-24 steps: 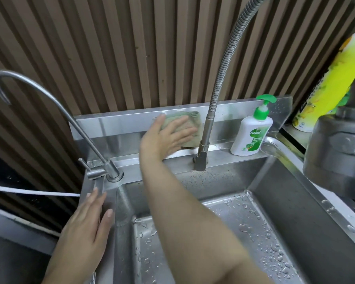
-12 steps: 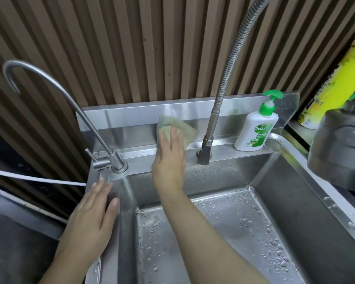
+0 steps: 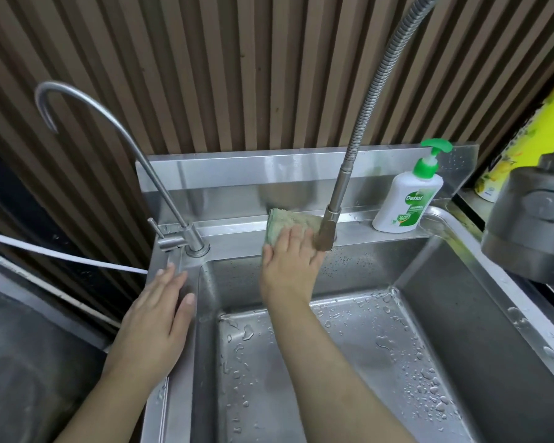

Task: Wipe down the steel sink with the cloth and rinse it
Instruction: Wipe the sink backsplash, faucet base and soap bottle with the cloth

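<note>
Right hand [image 3: 290, 266], fingers straight, presses the cloth [image 3: 285, 223] on the sink [image 3: 445, 282] ledge at 12 o'clock, lower than before, off the back panel. Left hand [image 3: 159, 314] stays flat on the 9 o'clock rim.

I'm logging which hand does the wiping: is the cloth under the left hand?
No, the cloth lies under the right hand on the back ledge, while the left hand rests flat on the sink rim.

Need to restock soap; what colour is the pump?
Green pump, white bottle; head view.
</note>
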